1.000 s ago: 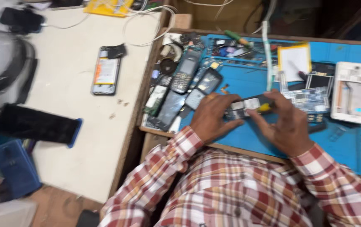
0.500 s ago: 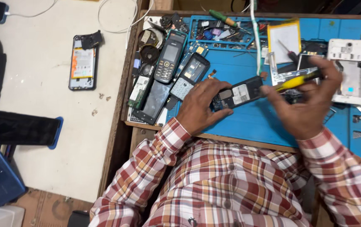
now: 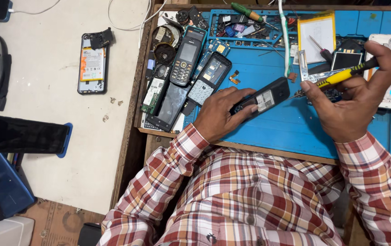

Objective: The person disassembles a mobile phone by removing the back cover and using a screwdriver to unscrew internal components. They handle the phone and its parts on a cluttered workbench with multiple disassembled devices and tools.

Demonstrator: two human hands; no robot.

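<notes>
Left grip (image 3: 220,114) clamps a black phone (image 3: 264,98), right grip (image 3: 355,102) a yellow screwdriver (image 3: 341,76), over the blue mat (image 3: 277,127).

A mobile phone repair workshop, seen from above: a blue repair mat (image 3: 273,123) covers the wooden counter (image 3: 132,118), crowded with old keypad phones (image 3: 185,55), bare circuit boards (image 3: 153,93) and loose parts. Screwdrivers (image 3: 248,11) lie in the mat's tray compartments beside a flat battery pack (image 3: 316,33). On the adjoining white counter (image 3: 45,91) rests a smartphone with its back removed (image 3: 92,64).
</notes>
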